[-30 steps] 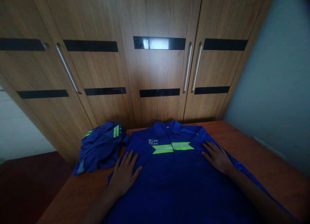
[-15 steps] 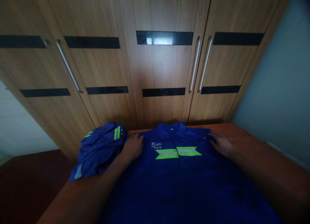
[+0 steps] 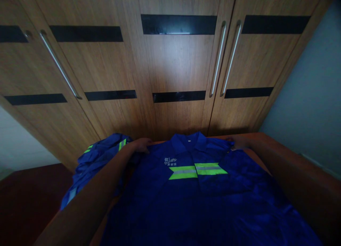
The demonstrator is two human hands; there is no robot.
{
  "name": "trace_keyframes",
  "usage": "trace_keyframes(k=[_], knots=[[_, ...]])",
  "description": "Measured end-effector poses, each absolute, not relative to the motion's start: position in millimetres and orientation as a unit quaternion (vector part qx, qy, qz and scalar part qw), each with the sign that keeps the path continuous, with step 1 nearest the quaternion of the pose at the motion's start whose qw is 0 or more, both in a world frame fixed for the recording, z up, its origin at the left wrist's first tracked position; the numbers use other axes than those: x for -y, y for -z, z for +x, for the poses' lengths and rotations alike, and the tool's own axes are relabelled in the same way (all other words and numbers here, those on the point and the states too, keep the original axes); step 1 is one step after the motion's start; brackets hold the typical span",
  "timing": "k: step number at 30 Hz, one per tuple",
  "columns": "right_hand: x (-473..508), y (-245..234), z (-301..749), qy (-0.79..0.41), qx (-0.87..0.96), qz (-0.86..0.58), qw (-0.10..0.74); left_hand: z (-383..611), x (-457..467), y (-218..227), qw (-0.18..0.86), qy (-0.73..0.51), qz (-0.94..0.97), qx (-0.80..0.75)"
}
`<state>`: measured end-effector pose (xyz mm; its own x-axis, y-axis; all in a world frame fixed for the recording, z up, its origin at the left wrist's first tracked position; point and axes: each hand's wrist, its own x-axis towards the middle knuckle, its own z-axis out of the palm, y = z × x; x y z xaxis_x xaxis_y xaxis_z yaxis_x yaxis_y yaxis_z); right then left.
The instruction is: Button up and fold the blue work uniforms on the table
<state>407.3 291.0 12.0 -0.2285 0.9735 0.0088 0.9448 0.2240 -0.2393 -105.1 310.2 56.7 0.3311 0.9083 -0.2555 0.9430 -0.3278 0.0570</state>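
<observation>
A blue work jacket [image 3: 183, 196] lies spread front side up, collar at the far end, with a yellow-green and silver reflective band across its chest and white lettering above the band. At its left shoulder, as I see it, my left hand [image 3: 141, 145] is closed on the cloth, thumb and fingers pinched at the edge. My right hand [image 3: 239, 142] grips the opposite shoulder in the same way; its fingertips are dim and partly hidden. The lower part of the jacket fades into shadow.
Another blue garment [image 3: 98, 157] with reflective strips lies crumpled on the left, partly behind my left forearm. Beneath is a reddish-brown table [image 3: 262, 141]. A wooden wardrobe [image 3: 176, 65] with metal handles rises behind it, and a pale wall [image 3: 309, 86] stands at the right.
Both hands have moved from lying near the shoulders to pinching the shoulder edges. The jacket's shoulders sit slightly wider, and the camera view has tilted and shifted a little.
</observation>
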Motion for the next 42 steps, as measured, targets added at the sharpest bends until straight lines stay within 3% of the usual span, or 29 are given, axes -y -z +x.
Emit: trace_keyframes(k=[5,14,19,26,32,36,42], knots=[[-305.5,-15.3,408.6,-0.112,0.787,-0.607,0.002,-111.3,-319.5,-56.5,0.094,0.082,0.819,-0.560],[-290.4,-38.3,411.9,0.021,0.754,-0.654,0.058,-103.6,-308.9,-69.9,-0.025,-0.050,0.810,-0.584],[-256.0,-54.9,416.8,0.076,0.782,-0.604,0.136,-102.9,-269.8,-91.9,-0.052,-0.127,0.807,-0.575],[-166.0,-47.5,431.9,0.081,0.762,-0.577,0.281,-107.1,-160.7,-112.7,0.048,-0.244,0.835,-0.491],[-66.4,12.3,457.6,0.081,0.755,-0.602,0.247,-127.1,-73.9,-61.2,0.070,-0.190,0.860,-0.469],[-25.3,52.5,468.1,0.076,0.772,-0.611,0.159,-135.9,-42.3,-31.1,0.108,-0.116,0.859,-0.487],[-21.8,53.8,456.6,0.075,0.769,-0.625,0.115,-134.6,-38.8,-31.7,0.111,-0.097,0.859,-0.491]])
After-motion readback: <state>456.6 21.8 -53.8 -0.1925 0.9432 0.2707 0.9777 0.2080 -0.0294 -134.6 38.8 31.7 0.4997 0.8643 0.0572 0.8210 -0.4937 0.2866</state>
